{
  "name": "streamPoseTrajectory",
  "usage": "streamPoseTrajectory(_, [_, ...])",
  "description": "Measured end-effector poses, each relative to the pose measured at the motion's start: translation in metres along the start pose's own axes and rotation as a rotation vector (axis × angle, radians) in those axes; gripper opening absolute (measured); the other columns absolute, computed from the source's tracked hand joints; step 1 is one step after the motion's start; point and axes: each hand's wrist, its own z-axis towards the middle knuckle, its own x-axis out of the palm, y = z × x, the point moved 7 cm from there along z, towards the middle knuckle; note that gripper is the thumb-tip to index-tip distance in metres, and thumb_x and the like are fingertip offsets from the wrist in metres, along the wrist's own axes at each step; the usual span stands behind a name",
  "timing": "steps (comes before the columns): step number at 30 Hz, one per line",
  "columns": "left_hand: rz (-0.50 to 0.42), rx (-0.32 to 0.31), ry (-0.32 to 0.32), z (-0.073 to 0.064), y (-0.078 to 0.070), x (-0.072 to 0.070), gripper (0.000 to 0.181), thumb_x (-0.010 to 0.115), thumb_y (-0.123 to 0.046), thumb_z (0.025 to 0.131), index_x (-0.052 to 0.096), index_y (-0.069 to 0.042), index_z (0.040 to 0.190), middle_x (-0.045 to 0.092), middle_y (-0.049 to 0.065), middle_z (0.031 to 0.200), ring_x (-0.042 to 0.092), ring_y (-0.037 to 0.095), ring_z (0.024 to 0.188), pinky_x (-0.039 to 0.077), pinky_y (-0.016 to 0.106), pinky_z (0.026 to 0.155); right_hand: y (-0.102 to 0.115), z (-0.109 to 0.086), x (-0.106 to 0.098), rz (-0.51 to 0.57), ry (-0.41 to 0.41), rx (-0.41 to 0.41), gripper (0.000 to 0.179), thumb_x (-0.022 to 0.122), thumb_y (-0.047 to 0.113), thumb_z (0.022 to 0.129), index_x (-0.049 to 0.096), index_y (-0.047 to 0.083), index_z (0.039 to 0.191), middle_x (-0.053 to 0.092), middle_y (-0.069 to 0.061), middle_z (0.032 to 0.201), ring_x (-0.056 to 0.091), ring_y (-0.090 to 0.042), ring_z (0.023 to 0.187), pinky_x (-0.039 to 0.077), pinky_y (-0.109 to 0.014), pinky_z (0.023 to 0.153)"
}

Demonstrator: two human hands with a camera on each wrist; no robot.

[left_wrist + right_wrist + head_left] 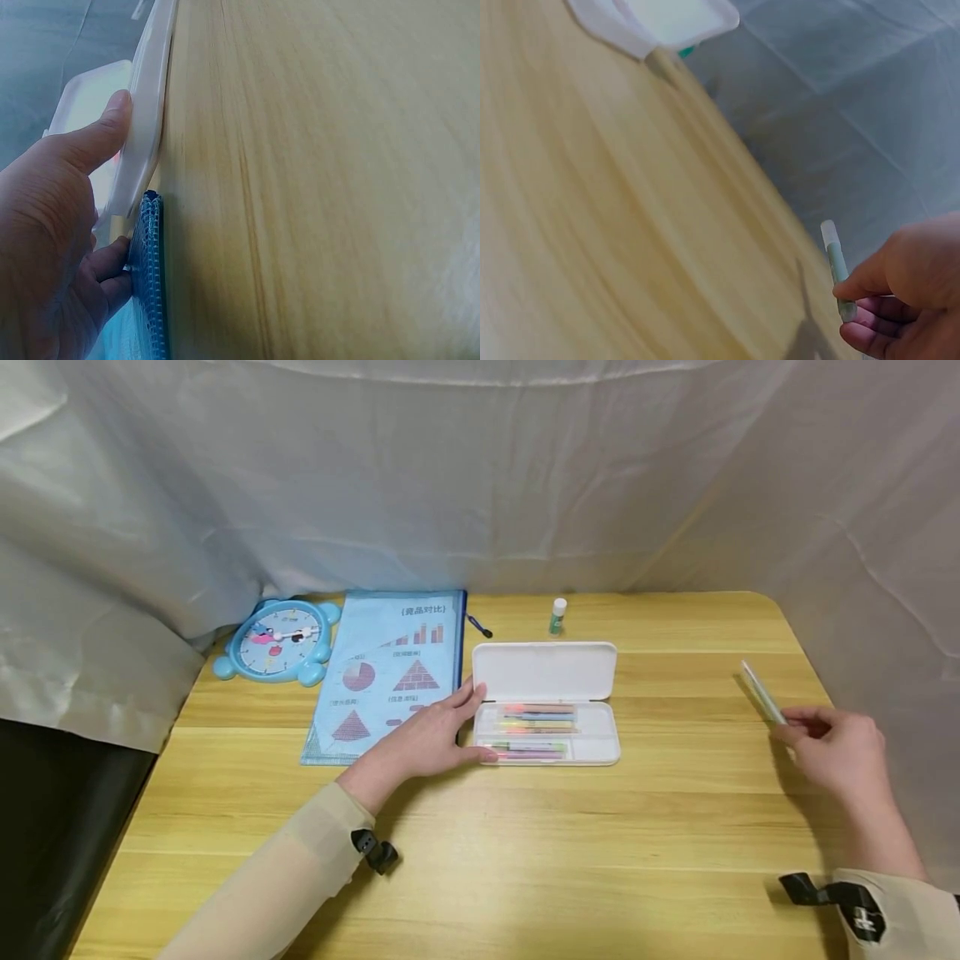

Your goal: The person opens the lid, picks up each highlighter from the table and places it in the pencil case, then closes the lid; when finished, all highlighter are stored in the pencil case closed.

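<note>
An opened white pencil case (600, 745) lies mid-table with its lid raised at the back and several colourful pens (536, 720) inside. My left hand (427, 739) holds the case's left end, thumb at the front corner and index finger by the hinge. In the left wrist view, the thumb (112, 124) lies against the case's side wall (146, 112), while lower fingers are close to the blue folder's edge (150, 262). Over the table's right side, my right hand (836, 756) pinches a slim pale green pen (837, 266) by one end, its translucent cap pointing away.
Left of the case lies a blue zip folder (375, 668) printed with charts, its dark zip pull (478, 625) sticking out. A blue toy clock (277, 642) sits at the far left. Behind the case stands a glue stick (557, 617). Grey curtain (510, 485) borders the table.
</note>
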Motion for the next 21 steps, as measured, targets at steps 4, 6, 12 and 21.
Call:
streamPoseTrajectory(4, [0.005,-0.002,0.001,0.000,0.000,0.000,0.110,0.065,-0.073,0.093,0.009,-0.016,0.169,0.000,0.011,0.176,0.037,0.037,0.151,0.043,0.047,0.114,0.013,-0.001,-0.002,0.050,0.001,-0.028,0.029,0.073,0.019,0.100,0.077,-0.004,0.118,0.069,0.013,0.082,0.052,0.007,0.070,0.043,-0.017,0.059])
streamPoseTrajectory(6, [0.004,-0.002,-0.001,-0.001,0.000,0.000,0.110,0.065,-0.073,0.093,0.009,-0.016,0.169,0.000,0.011,0.175,0.037,0.037,0.150,0.043,0.047,0.114,0.021,-0.001,-0.003,0.076,-0.003,-0.043,0.029,0.072,0.017,0.101,0.077,-0.005,0.119,0.066,0.019,0.083,0.053,0.008,0.071,0.043,-0.015,0.059])
streamPoseTrajectory(12, [-0.002,-0.004,-0.003,-0.001,0.000,0.000,0.110,0.066,-0.072,0.093,0.010,-0.016,0.169,0.001,0.012,0.175,0.037,0.037,0.151,0.043,0.047,0.114,0.049,-0.004,-0.006,0.146,-0.010,-0.091,0.027,0.072,0.014,0.101,0.076,-0.005,0.120,0.064,0.027,0.084,0.056,0.011,0.073,0.046,-0.012,0.060])
streamPoseTrajectory(21, [-0.014,-0.004,-0.004,-0.001,-0.001,-0.001,0.110,0.067,-0.070,0.094,0.011,-0.015,0.169,0.001,0.012,0.175,0.034,0.036,0.152,0.041,0.047,0.116,0.105,-0.011,0.002,0.236,-0.029,-0.279,0.021,0.076,0.000,0.097,0.078,-0.004,0.118,0.073,-0.001,0.097,0.059,0.012,0.085,0.046,-0.005,0.074])
